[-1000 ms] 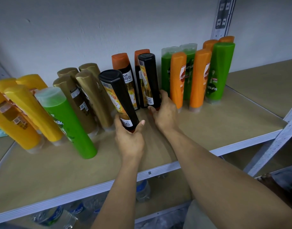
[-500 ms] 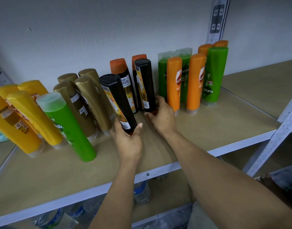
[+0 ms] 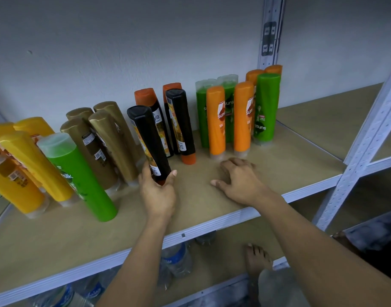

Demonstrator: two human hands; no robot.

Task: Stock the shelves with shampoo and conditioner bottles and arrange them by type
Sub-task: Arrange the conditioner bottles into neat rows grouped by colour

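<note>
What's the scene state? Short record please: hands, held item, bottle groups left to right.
left hand: grips the lower end of a tilted black bottle
right hand: holds nothing, fingers relaxed, low at the shelf
second black bottle: stands free, orange cap down
groups, left to right: yellow bottles, green bottle, gold bottles, the black pair, orange and green bottles
below: water bottles

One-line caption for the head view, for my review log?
Left hand grips the nearer black bottle on the shelf; right hand is open beside it.
</note>
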